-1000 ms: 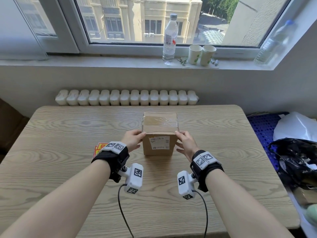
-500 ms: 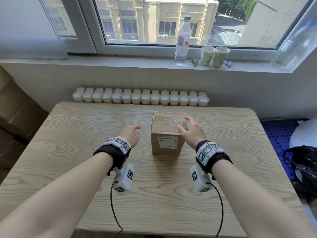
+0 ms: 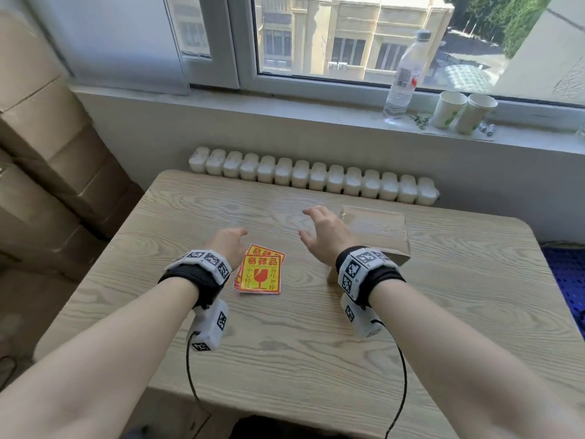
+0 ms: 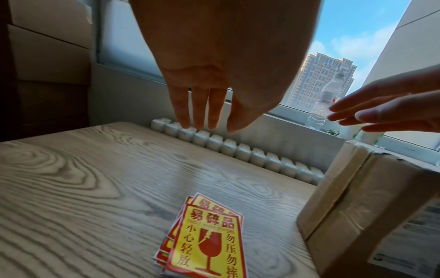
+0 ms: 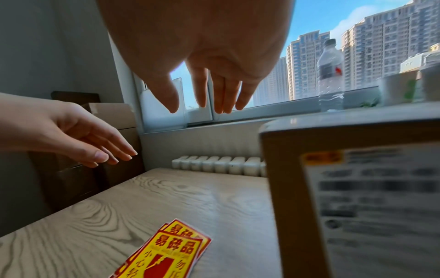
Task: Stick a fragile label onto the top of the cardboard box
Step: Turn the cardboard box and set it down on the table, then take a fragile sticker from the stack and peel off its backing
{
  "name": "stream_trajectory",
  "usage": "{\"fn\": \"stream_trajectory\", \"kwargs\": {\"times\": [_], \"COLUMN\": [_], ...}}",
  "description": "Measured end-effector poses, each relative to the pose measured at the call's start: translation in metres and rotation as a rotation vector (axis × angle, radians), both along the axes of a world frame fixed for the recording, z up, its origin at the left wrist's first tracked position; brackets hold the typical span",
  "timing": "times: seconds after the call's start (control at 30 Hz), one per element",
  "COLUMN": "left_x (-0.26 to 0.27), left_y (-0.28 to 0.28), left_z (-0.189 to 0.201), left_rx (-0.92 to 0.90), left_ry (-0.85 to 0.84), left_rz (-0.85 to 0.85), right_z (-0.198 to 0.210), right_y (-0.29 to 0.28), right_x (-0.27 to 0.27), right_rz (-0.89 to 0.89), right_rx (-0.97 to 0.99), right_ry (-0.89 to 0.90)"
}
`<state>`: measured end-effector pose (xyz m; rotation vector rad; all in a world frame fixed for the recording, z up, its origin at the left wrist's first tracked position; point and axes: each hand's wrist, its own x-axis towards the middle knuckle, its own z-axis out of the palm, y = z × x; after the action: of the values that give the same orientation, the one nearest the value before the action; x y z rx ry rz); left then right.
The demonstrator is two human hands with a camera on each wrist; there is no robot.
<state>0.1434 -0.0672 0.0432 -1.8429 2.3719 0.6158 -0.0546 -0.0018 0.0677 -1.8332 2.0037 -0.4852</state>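
A taped brown cardboard box (image 3: 376,231) stands on the wooden table (image 3: 285,343), with a white shipping slip on its near side (image 5: 371,206). A small stack of red-and-yellow fragile labels (image 3: 260,273) lies flat to the left of the box (image 4: 357,206); the labels also show in the wrist views (image 4: 207,238) (image 5: 164,252). My left hand (image 3: 228,242) hovers just left of the stack, fingers straight and relaxed, holding nothing. My right hand (image 3: 323,231) hangs open in the air between the labels and the box, touching neither.
A white radiator (image 3: 313,179) runs along the table's far edge. A water bottle (image 3: 403,76) and two paper cups (image 3: 462,110) stand on the windowsill. Stacked cardboard cartons (image 3: 47,153) fill the left side of the room. A blue mat (image 3: 566,280) lies at the right.
Both hands have let go of the box and moved left toward the label stack. My head turned left, so the box now sits at right and the labels are uncovered.
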Motion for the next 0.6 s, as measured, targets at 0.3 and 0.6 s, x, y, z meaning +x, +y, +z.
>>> {"fn": "stream_trajectory", "kwargs": {"times": [0.3,0.6], "left_x": [0.062,0.084], "left_y": [-0.02,-0.015], "left_z": [-0.068,-0.122], "left_rx": [0.123,0.229], "left_ry": [0.095,0.167], "left_rz": [-0.063,-0.113], "right_z": [-0.067,-0.142], "right_y": [-0.025,-0.026], "right_x": [0.078,0.113], "right_rz": [0.042,0.054], "right_rx": [0.244,0.399], "right_ry": [-0.005,0.03]}}
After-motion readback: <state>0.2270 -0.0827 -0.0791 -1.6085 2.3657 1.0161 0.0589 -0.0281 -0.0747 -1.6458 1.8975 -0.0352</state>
